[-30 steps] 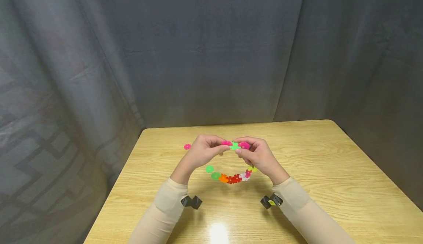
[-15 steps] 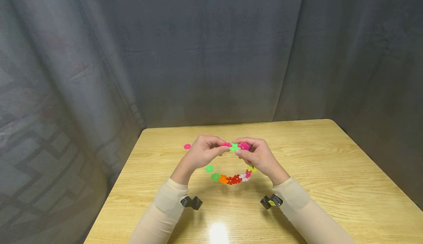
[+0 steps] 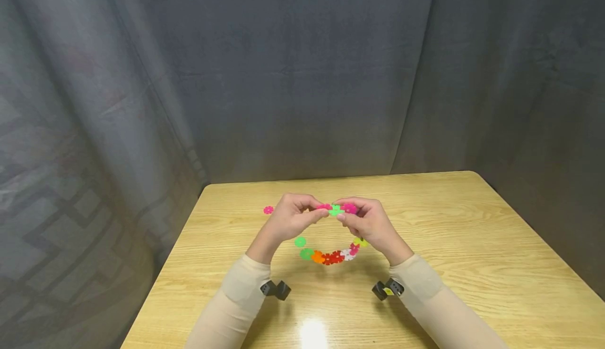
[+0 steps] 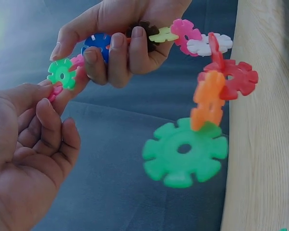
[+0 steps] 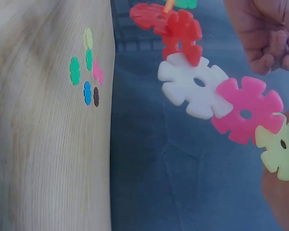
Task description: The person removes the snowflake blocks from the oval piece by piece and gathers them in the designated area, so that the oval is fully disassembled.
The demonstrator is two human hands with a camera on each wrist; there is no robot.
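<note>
Wooden table (image 3: 472, 244) below: both hands, left (image 3: 293, 218) and right (image 3: 368, 223), pinch disc chain (image 3: 331, 256) (dangling); excess squeeze could pop joints.

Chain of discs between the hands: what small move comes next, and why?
Probably press the pink disc in the left hand onto the green disc at the chain end held by the right hand. Both hands pinch these pieces together above the table, so seating the slots seems the natural next step.

A light wooden table (image 3: 472, 244) (glossy, grained) carries one loose pink snowflake disc (image 3: 268, 210).
</note>
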